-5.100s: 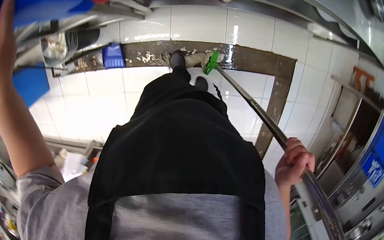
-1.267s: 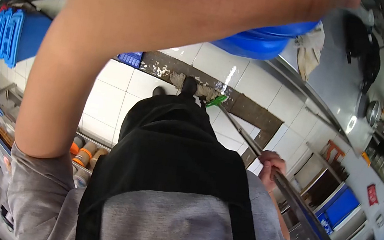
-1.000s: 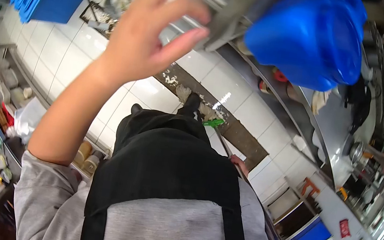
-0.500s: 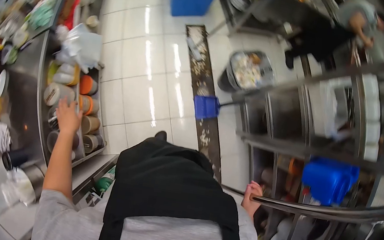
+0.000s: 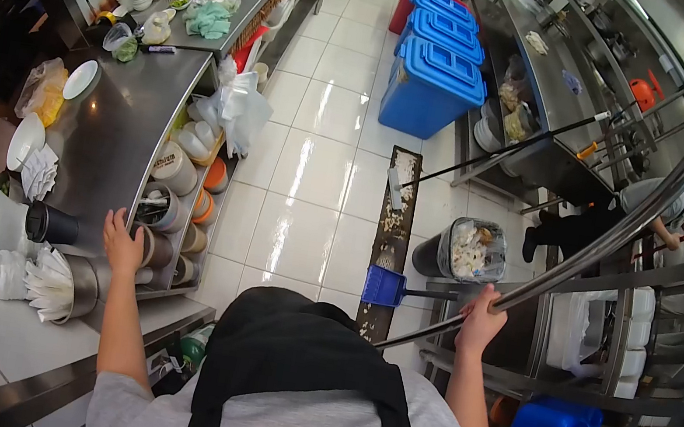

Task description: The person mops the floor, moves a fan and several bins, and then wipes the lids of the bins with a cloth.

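Note:
My right hand [image 5: 481,318] is wrapped round a long shiny metal pole [image 5: 593,251], which slants from beside my apron up to the upper right. The pole's lower end is hidden behind my body. My left hand [image 5: 123,243], fingers spread, is at the edge of the steel counter [image 5: 118,145] and holds nothing. Beside it stand a black cup [image 5: 50,223] and a metal pot of white napkins [image 5: 87,290]. On the floor, a blue dustpan [image 5: 384,286] lies over a dark drain channel [image 5: 392,239] strewn with pale scraps. A squeegee head [image 5: 395,189] rests farther along the channel.
Blue lidded bins [image 5: 430,94] line the right of the tiled floor [image 5: 304,172]. A lined trash bin [image 5: 473,251] full of waste stands right of the channel. Another person [image 5: 661,208] is at the far right, past steel racks [image 5: 558,303]. Tubs [image 5: 175,166] fill the shelf under the left counter.
My view has tilted up and shows more of the room. My right hand has risen with the pole, which now slants upward. My left hand has shifted to the counter's edge.

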`<state>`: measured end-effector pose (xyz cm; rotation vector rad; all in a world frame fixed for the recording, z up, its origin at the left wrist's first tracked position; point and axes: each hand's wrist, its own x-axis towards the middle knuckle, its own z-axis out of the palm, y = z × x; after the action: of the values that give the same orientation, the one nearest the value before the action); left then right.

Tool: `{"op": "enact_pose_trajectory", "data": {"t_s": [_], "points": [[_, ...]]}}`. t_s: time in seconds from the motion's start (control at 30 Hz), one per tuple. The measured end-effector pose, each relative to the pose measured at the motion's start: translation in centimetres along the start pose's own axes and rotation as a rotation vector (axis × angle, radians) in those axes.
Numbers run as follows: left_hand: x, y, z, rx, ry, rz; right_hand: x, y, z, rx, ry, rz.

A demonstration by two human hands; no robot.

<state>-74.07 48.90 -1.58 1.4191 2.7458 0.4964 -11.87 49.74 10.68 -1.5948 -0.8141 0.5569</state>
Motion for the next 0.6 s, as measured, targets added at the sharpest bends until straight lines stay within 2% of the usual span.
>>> {"op": "enact_pose_trajectory", "data": {"t_s": [0.13,0.43,0.5,0.6], "points": [[0.6,-1.0,0.8,0.052,-0.007,0.004,3.1,-3.9,4.3,0.113,-0.036,-0.030],[3.1,1.5,0.4,0.129,0.001,-0.027,8.0,-15.1,14.6,0.366,-0.123,-0.167],[3.8,1.4,0.5,0.140,0.007,0.021,9.1,-16.7,16.3,0.452,-0.137,-0.290],[4.6,1.6,0.6,0.138,0.033,0.029,10.1,-18.9,19.0,0.569,-0.194,-0.362]]}}
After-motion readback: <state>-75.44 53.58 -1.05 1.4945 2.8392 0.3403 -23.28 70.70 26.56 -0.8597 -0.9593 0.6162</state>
